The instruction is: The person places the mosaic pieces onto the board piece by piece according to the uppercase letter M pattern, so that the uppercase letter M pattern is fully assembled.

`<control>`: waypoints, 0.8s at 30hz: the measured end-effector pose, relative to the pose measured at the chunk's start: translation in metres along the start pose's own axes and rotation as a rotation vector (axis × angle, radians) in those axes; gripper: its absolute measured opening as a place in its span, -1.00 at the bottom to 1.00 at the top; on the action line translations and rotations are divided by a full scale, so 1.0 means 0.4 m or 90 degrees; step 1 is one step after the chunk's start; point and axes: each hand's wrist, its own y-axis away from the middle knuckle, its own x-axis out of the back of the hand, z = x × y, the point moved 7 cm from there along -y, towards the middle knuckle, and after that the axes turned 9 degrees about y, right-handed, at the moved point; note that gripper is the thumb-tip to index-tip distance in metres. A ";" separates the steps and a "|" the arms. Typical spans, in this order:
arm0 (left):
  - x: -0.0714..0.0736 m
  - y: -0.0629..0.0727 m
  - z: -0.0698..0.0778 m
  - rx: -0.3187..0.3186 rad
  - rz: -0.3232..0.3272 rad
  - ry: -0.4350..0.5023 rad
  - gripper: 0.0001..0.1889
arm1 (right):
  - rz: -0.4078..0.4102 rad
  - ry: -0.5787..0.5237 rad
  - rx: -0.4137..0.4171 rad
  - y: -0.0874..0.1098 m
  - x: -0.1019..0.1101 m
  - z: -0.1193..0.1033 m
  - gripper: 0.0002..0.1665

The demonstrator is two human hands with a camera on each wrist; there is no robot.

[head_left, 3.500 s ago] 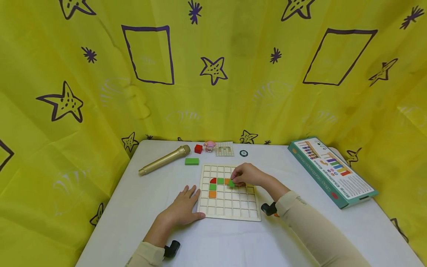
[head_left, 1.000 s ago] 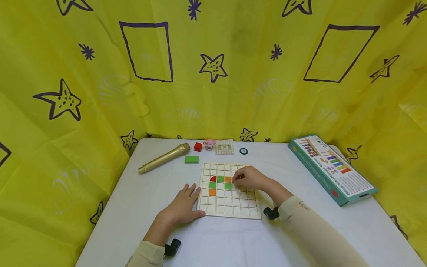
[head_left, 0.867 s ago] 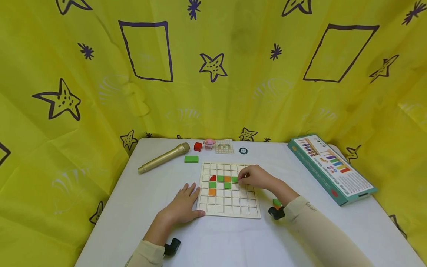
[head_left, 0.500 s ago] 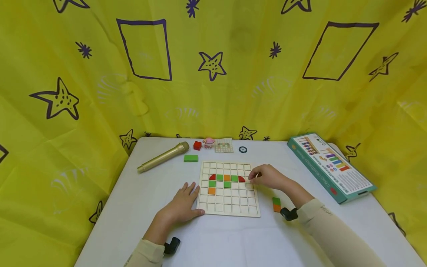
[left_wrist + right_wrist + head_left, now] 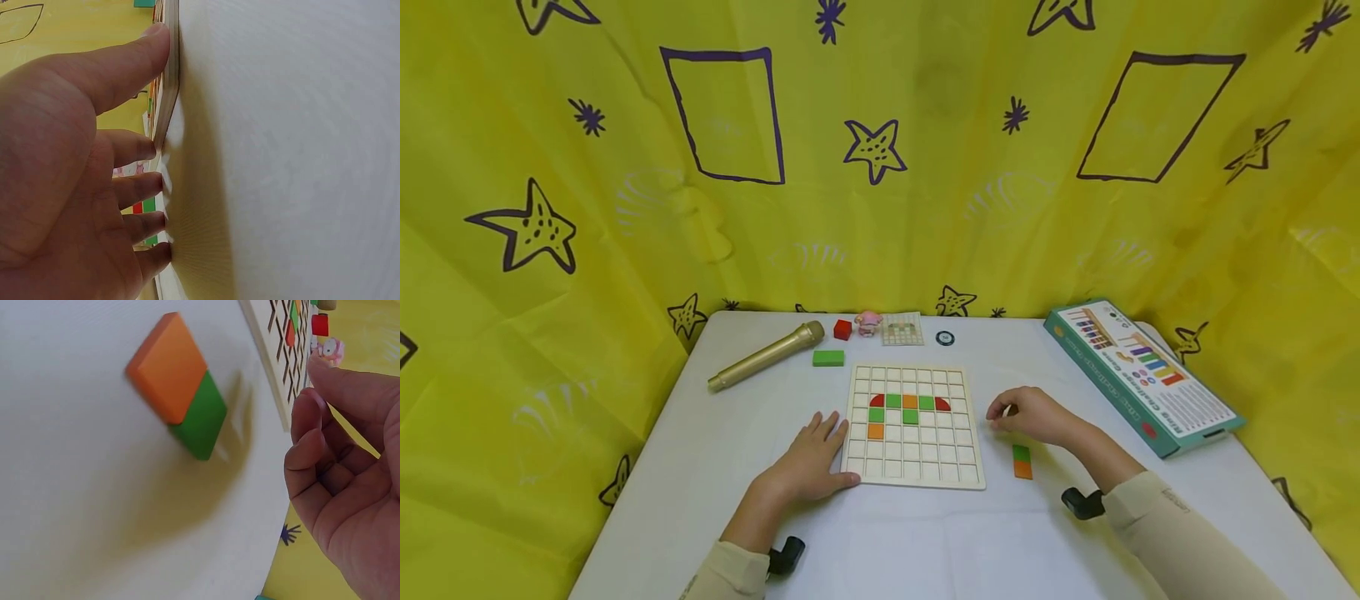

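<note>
A pale grid board (image 5: 922,472) lies flat on the white table. Set in it are several square tiles, green, orange (image 5: 876,431) and red; the two red ones (image 5: 942,404) have rounded corners and end the top row. My left hand (image 5: 811,458) rests spread at the board's left side, its thumb (image 5: 134,65) touching the near left corner. Right of the board hovers my right hand (image 5: 1033,414), fingers loosely bent and holding nothing. Just below it on the table, a green tile (image 5: 203,419) and an orange tile (image 5: 167,369) lie edge to edge.
Along the back are a gold microphone (image 5: 767,357), a green block (image 5: 828,358), a red cube (image 5: 842,330), a pink figurine (image 5: 868,323), a patterned card (image 5: 902,328) and a round chip (image 5: 945,338). A game box (image 5: 1142,375) lies at the right.
My right hand has put down a green tile, then another green one and the right red tile in the grid. It has since let go and moved right, off the board. The left hand has stayed.
</note>
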 end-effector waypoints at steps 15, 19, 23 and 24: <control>0.002 0.001 0.005 0.000 -0.001 -0.004 -0.05 | 0.009 -0.012 -0.014 0.084 -0.012 0.051 -0.78; 0.004 0.003 0.009 -0.005 0.002 0.001 -0.04 | 0.004 -0.024 -0.008 0.100 -0.021 0.066 -0.71; 0.004 0.003 0.009 -0.005 0.002 0.006 -0.04 | -0.001 -0.027 0.010 0.111 -0.031 0.076 -0.67; 0.004 0.003 0.009 -0.007 0.003 0.006 -0.04 | -0.001 -0.026 0.016 0.113 -0.033 0.078 -0.67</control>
